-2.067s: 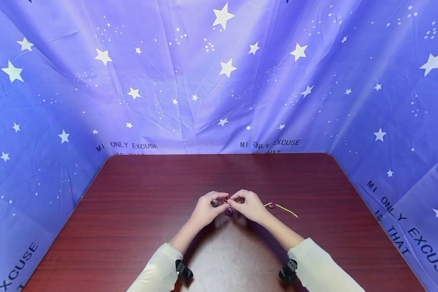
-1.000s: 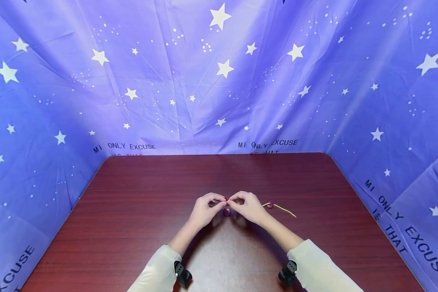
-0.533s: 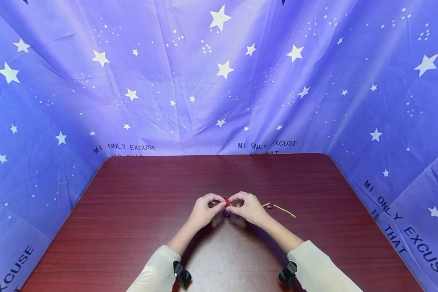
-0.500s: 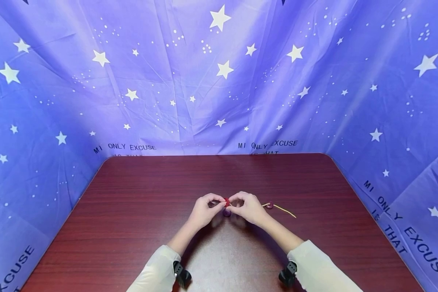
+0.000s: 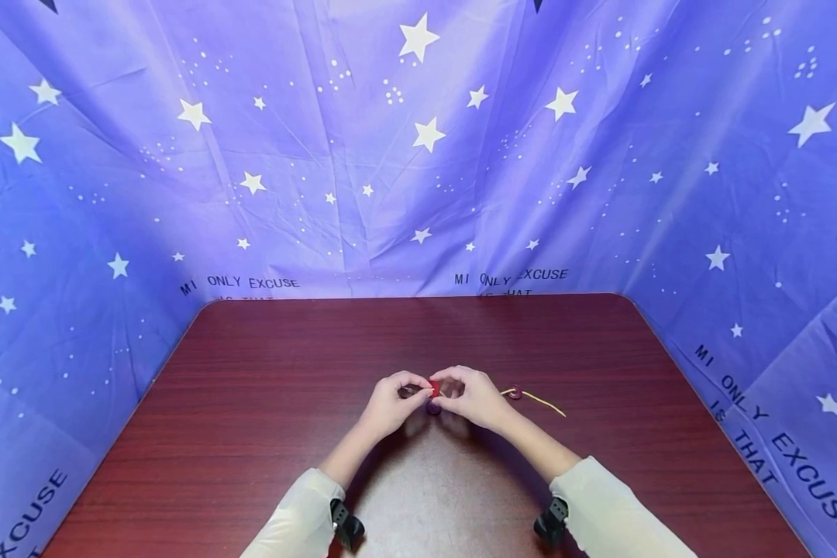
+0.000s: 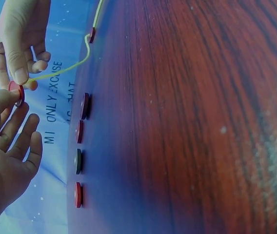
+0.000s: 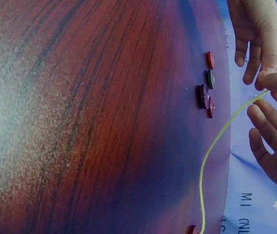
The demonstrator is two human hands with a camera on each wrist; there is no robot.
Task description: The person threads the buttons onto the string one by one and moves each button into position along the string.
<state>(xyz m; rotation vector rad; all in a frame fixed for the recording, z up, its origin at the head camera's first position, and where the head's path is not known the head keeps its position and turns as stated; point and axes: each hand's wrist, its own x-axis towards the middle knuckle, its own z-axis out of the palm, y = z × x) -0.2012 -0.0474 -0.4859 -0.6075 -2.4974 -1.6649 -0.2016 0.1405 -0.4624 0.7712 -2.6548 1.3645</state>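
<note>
Between the fingertips of my left hand (image 5: 389,404) is a round red button (image 5: 434,389), pinched above the table. My right hand (image 5: 476,397) meets it from the other side and pinches a yellow cord (image 7: 202,170) close to the button's face. Whether the cord's tip passes through a hole is hidden by the fingers. From the right hand the cord runs down to a dark red button (image 5: 515,393) threaded on it, lying on the table to the right; its free tail extends beyond. Below the fingertips lies a purple button (image 5: 433,408).
In the left wrist view a row of loose buttons lies on the table: a dark red one (image 6: 85,106), a red one (image 6: 79,131), a blackish one (image 6: 78,162) and another red one (image 6: 78,195). A starry blue curtain (image 5: 363,155) surrounds the brown table (image 5: 251,349).
The red button, mostly hidden earlier, now shows clearly between the fingertips. Both hands stay nearly in place, with small finger shifts. The threaded button and the cord's tail lie still.
</note>
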